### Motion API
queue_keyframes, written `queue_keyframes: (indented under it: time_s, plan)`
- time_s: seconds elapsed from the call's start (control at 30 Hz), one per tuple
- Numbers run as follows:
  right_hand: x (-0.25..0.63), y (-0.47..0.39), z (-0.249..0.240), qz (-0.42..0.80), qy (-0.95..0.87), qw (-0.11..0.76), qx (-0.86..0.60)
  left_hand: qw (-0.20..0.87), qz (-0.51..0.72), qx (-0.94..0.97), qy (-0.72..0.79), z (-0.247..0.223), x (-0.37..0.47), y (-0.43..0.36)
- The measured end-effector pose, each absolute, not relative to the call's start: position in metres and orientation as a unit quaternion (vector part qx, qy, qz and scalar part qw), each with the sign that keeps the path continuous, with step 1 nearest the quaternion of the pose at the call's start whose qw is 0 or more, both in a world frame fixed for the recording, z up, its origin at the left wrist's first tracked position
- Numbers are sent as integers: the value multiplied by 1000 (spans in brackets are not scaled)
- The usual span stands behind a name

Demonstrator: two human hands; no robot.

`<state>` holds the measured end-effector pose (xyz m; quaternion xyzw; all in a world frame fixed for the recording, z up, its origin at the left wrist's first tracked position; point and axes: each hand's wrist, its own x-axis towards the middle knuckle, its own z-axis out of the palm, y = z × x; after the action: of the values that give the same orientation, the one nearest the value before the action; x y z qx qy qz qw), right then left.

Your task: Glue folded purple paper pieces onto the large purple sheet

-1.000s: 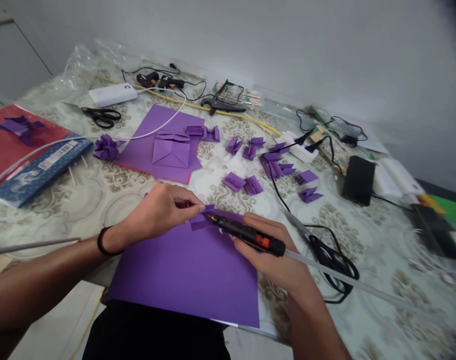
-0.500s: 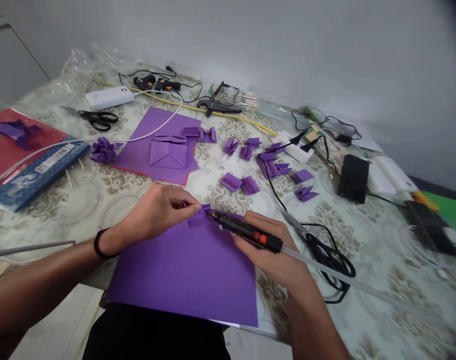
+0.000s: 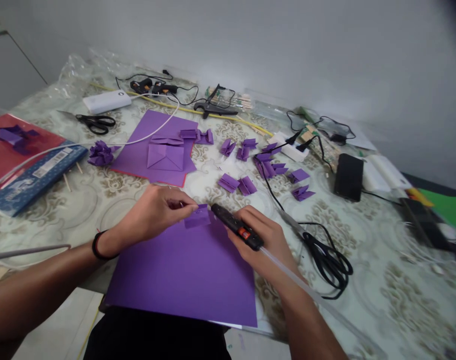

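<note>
**Small purple piece (image 3: 197, 217) pinched at left, glue gun (image 3: 235, 227) tip just beside it**

Progress, left to right. A crumpled purple cluster (image 3: 101, 153) lies on the left of the bench (image 3: 370, 240). Next, a folded packet-shaped piece (image 3: 165, 157) sits on a red-edged purple sheet (image 3: 148, 127). Loose folded pieces (image 3: 228, 183) are scattered from the middle toward the right; their folding looks done, though I cannot tell whether any are glued. The small purple piece in hand seems unfinished: its near flap looks unfolded, with tiny pale specks on it (glue perhaps, too small to be sure). The large purple sheet (image 3: 186, 275) at the near edge lies flat and appears whole, so unworked.

Hands, left to right. Left hand (image 3: 160, 212): forearm from the near left, back of hand up, thumb and forefinger grip closed on the left end of the small purple piece, at the far edge of the large purple sheet. Right hand (image 3: 260, 240): forearm from the near right, fingers wrapped round the glue gun, nozzle aimed far left. Nozzle contact with the piece: cannot tell. A pale rod (image 3: 299, 287) runs from the gun's back end toward the near right.
</note>
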<state>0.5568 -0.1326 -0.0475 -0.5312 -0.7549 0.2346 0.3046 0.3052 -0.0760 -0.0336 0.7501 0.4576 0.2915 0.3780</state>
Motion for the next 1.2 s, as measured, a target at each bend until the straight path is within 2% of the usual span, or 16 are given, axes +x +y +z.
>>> queue_keyframes:
  time_s: [0.17,0.3,0.4,0.6,0.7,0.77,0.8,0.9,1.03,1.2]
  plan:
    - [582,-125,-46,170,-715,276,-620,435,289,713,468,-31,303,-75]
    - [631,-118,-49,135,-695,211,-674,443,285,710,468,-29,303,-75]
    - [672,-117,-57,116,-657,197,-719,453,283,709,461,-29,303,-76]
    - [701,-119,-62,116,-648,217,-721,464,290,721,425,-29,303,-79]
    - [668,-119,-51,95,-624,301,-715,413,307,762,393,-29,303,-81]
    - [632,-122,-44,196,-590,398,-674,378,323,784,372,-30,303,-82]
    - [612,-124,-42,275,-586,417,-638,365,330,791,363,-31,304,-83]
    - [563,-131,-39,450,-606,389,-529,336,345,809,338,-33,306,-86]
    - [537,-134,-44,538,-577,390,-476,303,349,828,316,-35,308,-89]
    - [538,-133,-50,612,-515,397,-450,311,350,830,302,-36,309,-91]
